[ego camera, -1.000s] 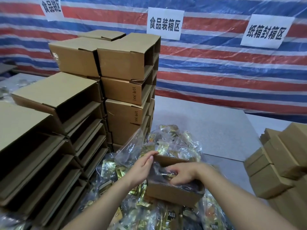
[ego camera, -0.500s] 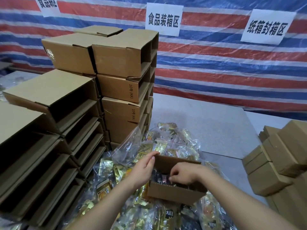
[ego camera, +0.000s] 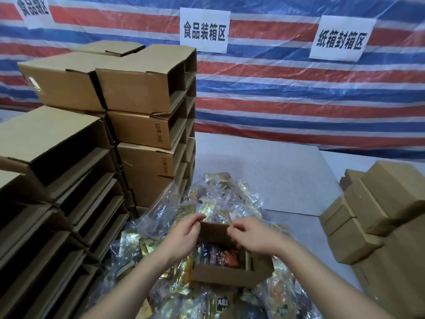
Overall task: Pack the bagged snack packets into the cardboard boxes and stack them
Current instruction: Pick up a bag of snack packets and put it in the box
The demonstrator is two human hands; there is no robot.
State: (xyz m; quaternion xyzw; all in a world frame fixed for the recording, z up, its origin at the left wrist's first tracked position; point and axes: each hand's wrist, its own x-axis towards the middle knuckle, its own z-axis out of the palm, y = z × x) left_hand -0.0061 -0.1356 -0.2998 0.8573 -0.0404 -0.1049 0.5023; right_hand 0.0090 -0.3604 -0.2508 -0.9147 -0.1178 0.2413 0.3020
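A small open cardboard box [ego camera: 227, 276] sits on a heap of clear bags of gold snack packets [ego camera: 227, 203]. Dark and orange snack packets [ego camera: 220, 255] lie inside it. My left hand [ego camera: 184, 236] holds the box's far flap at its left corner, thumb and fingers curled round the edge. My right hand [ego camera: 253, 236] hovers over the far right part of the box, fingers curled down at the flap's top edge.
Tall stacks of open-sided cardboard boxes [ego camera: 147, 107] stand at the left and back left. Closed boxes [ego camera: 377, 217] are piled at the right. A grey table surface [ego camera: 264, 171] lies behind the heap. A striped tarp wall with white signs [ego camera: 204, 29] closes off the back.
My right hand has lifted out of the box from the packets and risen to the far flap's edge. The left hand stays at the flap's left corner. The packets inside now show.
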